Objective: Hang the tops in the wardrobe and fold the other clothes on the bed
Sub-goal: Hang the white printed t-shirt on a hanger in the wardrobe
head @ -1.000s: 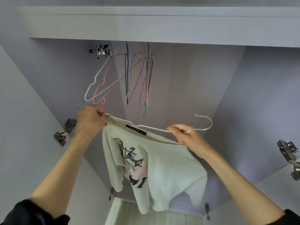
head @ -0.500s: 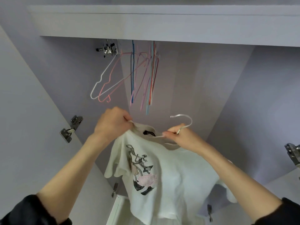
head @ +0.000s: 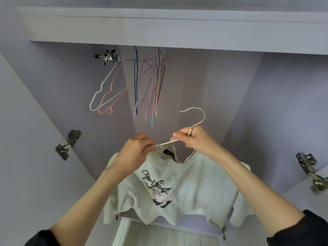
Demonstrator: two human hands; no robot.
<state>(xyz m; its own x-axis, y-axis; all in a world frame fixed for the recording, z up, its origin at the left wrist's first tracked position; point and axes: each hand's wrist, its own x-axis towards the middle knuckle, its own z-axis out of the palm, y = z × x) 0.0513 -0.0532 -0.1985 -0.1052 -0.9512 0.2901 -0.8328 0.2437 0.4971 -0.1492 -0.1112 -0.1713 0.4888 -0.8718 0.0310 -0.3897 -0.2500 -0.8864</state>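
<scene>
Both hands are raised inside the open lilac wardrobe (head: 266,107), just below the cluster of thin coloured wire hangers (head: 142,82) that hangs from the top of it. Left hand (head: 136,150) pinches the neckline of the white short-sleeved top with a printed drawing on its front (head: 186,189), fingers curled tight around the bunched cloth where one arm of the white wire hanger (head: 193,119) runs into it. Right hand (head: 197,139) grips that same hanger at its neck, thumb and fingers closed on the wire, with the hook curving up free above the knuckles and to the right of the coloured hangers. Below the hands the top droops in folds, its black neck label (head: 171,154) showing just under the hanger wire, its hem well below the coloured hangers. Metal door hinges (head: 68,144) sit on the door panels to either side, lower than the hanger cluster, and a metal clip (head: 107,55) is fixed just left of it.
</scene>
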